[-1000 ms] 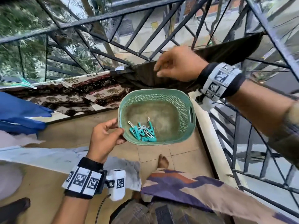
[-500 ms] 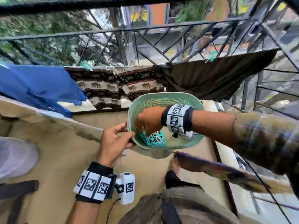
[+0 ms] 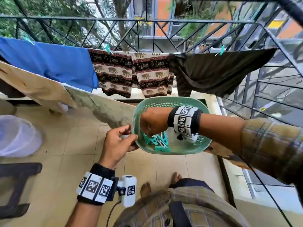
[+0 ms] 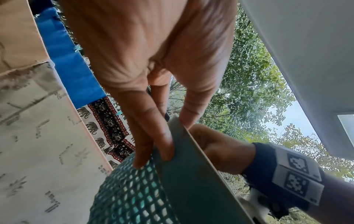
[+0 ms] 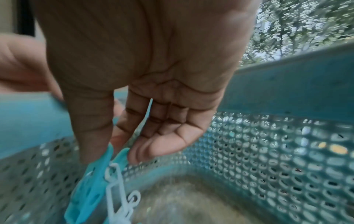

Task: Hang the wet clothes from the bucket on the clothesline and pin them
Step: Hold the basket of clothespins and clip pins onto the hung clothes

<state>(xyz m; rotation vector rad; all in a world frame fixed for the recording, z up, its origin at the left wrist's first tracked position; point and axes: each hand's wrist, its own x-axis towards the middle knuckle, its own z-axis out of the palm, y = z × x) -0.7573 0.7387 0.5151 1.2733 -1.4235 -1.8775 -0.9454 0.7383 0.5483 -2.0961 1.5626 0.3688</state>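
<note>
Held out over the tiled balcony floor (image 3: 78, 145), a green perforated basket (image 3: 188, 104), its rim pinched between thumb and fingers of the left hand (image 3: 118, 145) and kept at waist height, evidently so the pegs sit within easy reach of the line. Reaching down into it, the right hand (image 3: 154, 122), thumb and forefinger closed on the tail of a teal clothespin (image 5: 107, 154), a white wire spring showing just below the grip in the right wrist view. Lying loose on the basket floor, a small heap of further teal clothespins (image 3: 159, 142), touching one another.

Strung across the railing (image 3: 147, 20) beyond, the clothesline (image 3: 124, 51), already carrying a blue cloth (image 3: 57, 61), an elephant-print garment (image 3: 131, 72) in black, red and cream bands, and a dark brown garment (image 3: 218, 69) sagging in a deep fold, its cloth limp and heavy-looking as wet fabric would be. Visible on the line, a teal peg at the left end of the elephant print and another at the upper right of the dark piece; near the join of the two, no teal peg in sight, only something small and pale, too small to tell. Likely destination for the peg in hand, then, that end. Draped nearer the camera at left, a beige printed sheet (image 3: 41, 86). Off to the left on the floor, a pale translucent bucket (image 3: 18, 138), blurred, contents not discernible.
</note>
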